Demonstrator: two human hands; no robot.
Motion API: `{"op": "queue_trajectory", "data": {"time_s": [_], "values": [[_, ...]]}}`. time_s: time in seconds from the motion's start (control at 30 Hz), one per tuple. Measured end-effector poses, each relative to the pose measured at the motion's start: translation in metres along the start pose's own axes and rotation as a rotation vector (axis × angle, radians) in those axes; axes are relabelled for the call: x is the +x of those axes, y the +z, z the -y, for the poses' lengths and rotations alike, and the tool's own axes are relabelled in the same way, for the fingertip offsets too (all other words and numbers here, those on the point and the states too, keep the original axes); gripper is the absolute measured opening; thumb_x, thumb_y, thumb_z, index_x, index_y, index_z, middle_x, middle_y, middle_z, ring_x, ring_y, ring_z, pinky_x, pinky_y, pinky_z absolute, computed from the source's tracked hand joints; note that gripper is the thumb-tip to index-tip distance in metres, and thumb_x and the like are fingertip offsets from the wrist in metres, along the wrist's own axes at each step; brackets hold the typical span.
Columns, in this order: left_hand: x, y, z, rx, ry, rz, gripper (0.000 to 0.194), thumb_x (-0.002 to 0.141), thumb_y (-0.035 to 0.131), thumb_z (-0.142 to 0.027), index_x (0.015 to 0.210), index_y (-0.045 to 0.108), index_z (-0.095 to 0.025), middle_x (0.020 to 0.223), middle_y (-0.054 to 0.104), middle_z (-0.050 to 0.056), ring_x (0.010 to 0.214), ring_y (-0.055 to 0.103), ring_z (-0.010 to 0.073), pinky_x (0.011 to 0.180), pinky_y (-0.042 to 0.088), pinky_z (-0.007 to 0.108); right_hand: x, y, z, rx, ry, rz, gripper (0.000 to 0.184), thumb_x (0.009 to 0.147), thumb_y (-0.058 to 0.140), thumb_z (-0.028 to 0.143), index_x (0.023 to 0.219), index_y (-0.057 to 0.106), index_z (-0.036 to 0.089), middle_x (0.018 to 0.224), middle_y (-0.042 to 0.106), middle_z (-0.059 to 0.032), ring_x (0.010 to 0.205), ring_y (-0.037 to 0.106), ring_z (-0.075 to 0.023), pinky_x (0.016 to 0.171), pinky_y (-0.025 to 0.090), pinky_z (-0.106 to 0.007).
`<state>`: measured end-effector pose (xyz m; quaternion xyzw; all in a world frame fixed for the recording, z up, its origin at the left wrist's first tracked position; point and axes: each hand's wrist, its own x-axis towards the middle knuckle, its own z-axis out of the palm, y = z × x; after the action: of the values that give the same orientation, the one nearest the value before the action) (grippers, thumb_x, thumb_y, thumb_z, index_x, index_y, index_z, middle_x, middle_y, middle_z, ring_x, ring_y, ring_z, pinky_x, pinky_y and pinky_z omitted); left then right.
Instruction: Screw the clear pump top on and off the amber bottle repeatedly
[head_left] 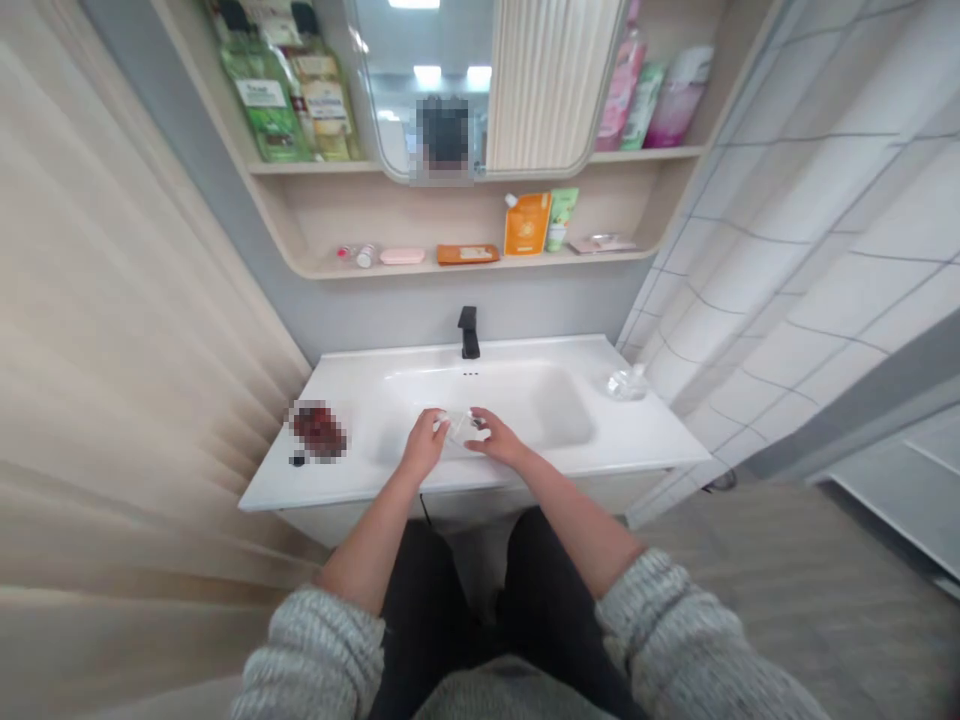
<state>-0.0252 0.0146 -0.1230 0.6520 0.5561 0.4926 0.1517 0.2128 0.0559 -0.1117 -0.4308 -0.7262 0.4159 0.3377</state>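
L hand (424,443) & R hand (496,440) are both gripping 1 small clear item (461,426), fingers curled, over sink (559,405), w/ 1 more clear item (626,384) sitting on counter (656,440) to R.

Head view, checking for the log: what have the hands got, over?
Left hand and right hand both on a small clear object. Held over white sink basin. Black faucet beyond the hands, not touching.

Small transparent plastic container (460,427), tilted
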Motion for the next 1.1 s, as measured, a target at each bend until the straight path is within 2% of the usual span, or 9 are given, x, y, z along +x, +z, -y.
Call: {"op": "queue_trajectory", "data": {"time_s": [0.07,0.17,0.33,0.5,0.67,0.87,1.1], "values": [[-0.001,-0.001,-0.001,-0.022,0.001,0.014,0.018,0.108,0.063,-0.038,0.117,0.070,-0.024,0.120,0.075,0.011,0.117,0.072,0.0285,0.107,0.061,0.048,0.010,0.027,0.002,0.045,-0.058,0.014,0.093,0.074,0.099,0.034,0.160,0.061,0.030,0.161,0.066,-0.0131,0.134,0.071,-0.0306,0.116,0.058,-0.050],[-0.002,-0.001,-0.002,-0.071,-0.007,0.016,0.018,0.107,0.064,-0.036,0.117,0.071,-0.024,0.121,0.075,0.011,0.117,0.073,0.0278,0.102,0.064,0.046,0.017,0.041,0.001,0.052,-0.084,0.051,0.094,0.071,0.101,0.037,0.157,0.062,0.032,0.156,0.068,-0.0113,0.136,0.070,-0.0327,0.116,0.059,-0.053],[-0.001,0.002,-0.002,-0.141,-0.003,0.068,0.021,0.102,0.067,-0.034,0.120,0.074,-0.025,0.128,0.076,0.011,0.122,0.073,0.0281,0.096,0.066,0.043,0.015,0.030,0.000,0.067,-0.109,0.073,0.085,0.069,0.097,0.029,0.147,0.066,0.029,0.143,0.075,-0.0101,0.121,0.076,-0.0295,0.104,0.064,-0.046],[-0.002,0.000,-0.006,-0.113,-0.070,0.103,0.017,0.096,0.073,-0.029,0.112,0.076,-0.025,0.120,0.080,0.008,0.114,0.077,0.0265,0.101,0.066,0.045,0.012,0.028,0.005,-0.051,-0.179,0.066,0.079,0.067,0.085,0.020,0.144,0.066,0.025,0.131,0.079,-0.0082,0.114,0.077,-0.0300,0.105,0.063,-0.046],[0.000,0.008,-0.015,-0.032,-0.108,0.049,0.014,0.092,0.077,-0.027,0.107,0.078,-0.026,0.114,0.083,0.006,0.110,0.078,0.0267,0.109,0.063,0.049,0.014,0.028,0.005,-0.087,-0.176,0.053,0.075,0.067,0.082,0.021,0.140,0.068,0.023,0.137,0.078,-0.0105,0.121,0.077,-0.0328,0.107,0.062,-0.047],[0.009,0.031,-0.026,-0.065,-0.133,-0.058,0.022,0.091,0.080,-0.027,0.113,0.077,-0.025,0.116,0.083,0.009,0.106,0.079,0.0287,0.105,0.065,0.051,0.016,0.024,0.000,-0.094,-0.037,-0.055,0.071,0.066,0.085,0.020,0.135,0.069,0.025,0.127,0.082,-0.0071,0.114,0.079,-0.0313,0.109,0.062,-0.048],[0.008,0.027,-0.028,0.005,-0.095,-0.071,0.016,0.091,0.081,-0.031,0.104,0.074,-0.026,0.103,0.079,0.006,0.100,0.076,0.0272,0.099,0.063,0.047,0.018,0.026,-0.001,-0.077,-0.075,-0.028,0.068,0.065,0.086,0.018,0.131,0.071,0.026,0.126,0.083,-0.0055,0.114,0.079,-0.0308,0.108,0.062,-0.046]]}}
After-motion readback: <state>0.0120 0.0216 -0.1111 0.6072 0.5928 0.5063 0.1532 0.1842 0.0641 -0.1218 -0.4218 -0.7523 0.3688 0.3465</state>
